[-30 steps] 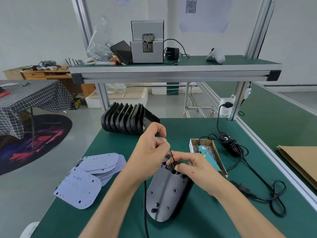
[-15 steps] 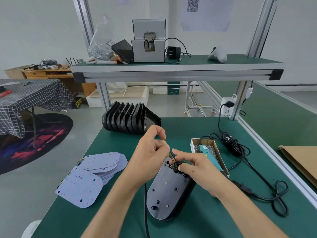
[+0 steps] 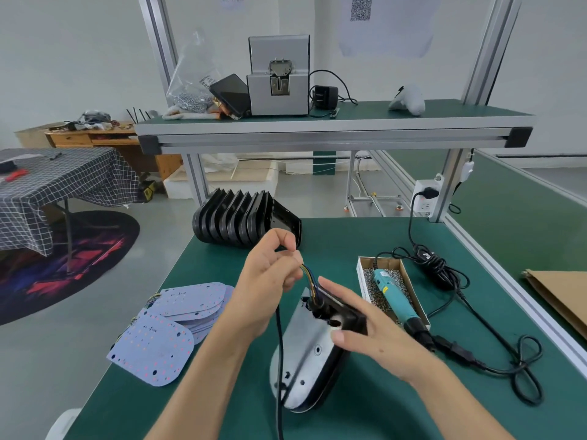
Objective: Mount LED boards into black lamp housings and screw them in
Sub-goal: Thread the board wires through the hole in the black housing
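We see a green-topped workbench (image 3: 365, 246) with an aluminium frame and a green upper shelf (image 3: 444, 109) across its far side. On the shelf stand one grey metal screw feeder box (image 3: 279, 74), one dark tablet (image 3: 230, 92) leaning against it, one clear plastic bag of screws (image 3: 190, 81) to the left and one white handheld controller (image 3: 408, 100) to the right.

At the far left of the bench top we count about seven black lamp housings (image 3: 241, 220) nested on edge in a row. One more black lamp housing (image 3: 309, 354) lies near us at centre, tilted, its pale inner plate facing up. To its left lies a fanned pile of pale lilac LED boards (image 3: 171, 325); we cannot count them exactly. To the right, one shallow cardboard tray of small silver screws (image 3: 368, 281) holds one teal electric screwdriver (image 3: 394, 296), and a black power cord (image 3: 495, 363) loops away to the right.

Our left hand (image 3: 270, 287) is raised above the housing's far end, wrist bent, thumb and fingers pinching a bundle of coloured wires (image 3: 309, 277) that runs down into the housing's black neck. Our right hand (image 3: 371, 331) reaches in from the right with its fingers extended and resting over that neck; the thumb lies on the plate, steadying the housing. A thin black cable (image 3: 279, 360) hangs down between our forearms.
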`<move>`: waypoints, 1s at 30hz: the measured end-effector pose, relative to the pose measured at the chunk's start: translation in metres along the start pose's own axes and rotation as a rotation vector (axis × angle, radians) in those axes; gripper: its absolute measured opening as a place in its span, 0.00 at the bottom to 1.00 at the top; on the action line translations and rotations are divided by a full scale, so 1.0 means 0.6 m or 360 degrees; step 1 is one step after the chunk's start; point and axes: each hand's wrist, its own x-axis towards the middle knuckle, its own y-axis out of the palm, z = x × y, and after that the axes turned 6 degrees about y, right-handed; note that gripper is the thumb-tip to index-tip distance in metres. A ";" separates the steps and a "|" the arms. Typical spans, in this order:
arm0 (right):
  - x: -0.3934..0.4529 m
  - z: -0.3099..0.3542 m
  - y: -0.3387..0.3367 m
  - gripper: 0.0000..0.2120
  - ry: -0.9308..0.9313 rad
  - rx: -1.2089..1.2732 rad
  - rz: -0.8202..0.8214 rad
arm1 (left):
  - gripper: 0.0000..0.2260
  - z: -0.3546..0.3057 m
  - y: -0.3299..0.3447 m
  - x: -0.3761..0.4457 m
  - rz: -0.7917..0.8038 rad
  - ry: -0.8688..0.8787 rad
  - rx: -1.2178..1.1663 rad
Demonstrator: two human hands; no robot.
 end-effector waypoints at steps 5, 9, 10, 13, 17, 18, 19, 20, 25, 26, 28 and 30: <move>0.012 -0.014 0.038 0.42 -0.0133 0.0447 -0.0007 | 0.07 -0.019 0.004 0.000 -0.0030 0.0011 -0.0408; 0.020 -0.005 0.063 0.41 -0.0216 0.0664 -0.0050 | 0.08 -0.031 -0.007 0.010 -0.0095 -0.0070 -0.0727; 0.022 0.000 0.069 0.40 -0.0243 0.0720 -0.0066 | 0.09 -0.032 -0.011 0.014 -0.0119 -0.0092 -0.0847; 0.029 0.017 0.086 0.35 -0.0342 0.0818 -0.0097 | 0.08 -0.027 -0.022 0.021 -0.0214 -0.0128 -0.1189; 0.038 0.039 0.097 0.32 -0.0433 0.0860 -0.0308 | 0.06 -0.018 -0.032 0.024 -0.0387 -0.0146 -0.1228; 0.038 0.044 0.096 0.32 -0.0449 0.0897 -0.0391 | 0.06 -0.014 -0.037 0.023 -0.0402 -0.0147 -0.1135; 0.038 0.049 0.092 0.34 -0.0463 0.0940 -0.0464 | 0.07 -0.009 -0.041 0.022 -0.0410 -0.0144 -0.0988; 0.038 0.055 0.086 0.35 -0.0474 0.0978 -0.0520 | 0.09 -0.004 -0.043 0.019 -0.0414 -0.0134 -0.0798; 0.043 0.082 0.056 0.23 -0.0514 0.1011 -0.0746 | 0.13 0.009 -0.033 0.002 -0.0254 -0.0001 0.0105; 0.046 0.088 0.051 0.21 -0.0516 0.0983 -0.0777 | 0.11 0.005 -0.028 0.001 -0.0174 0.0043 0.0213; 0.051 0.100 0.044 0.20 -0.0516 0.0893 -0.0801 | 0.12 -0.005 -0.018 0.000 -0.0017 0.0121 0.0429; 0.052 0.111 0.037 0.21 -0.0514 0.0824 -0.0783 | 0.11 -0.016 -0.006 0.000 0.0038 0.0220 0.0706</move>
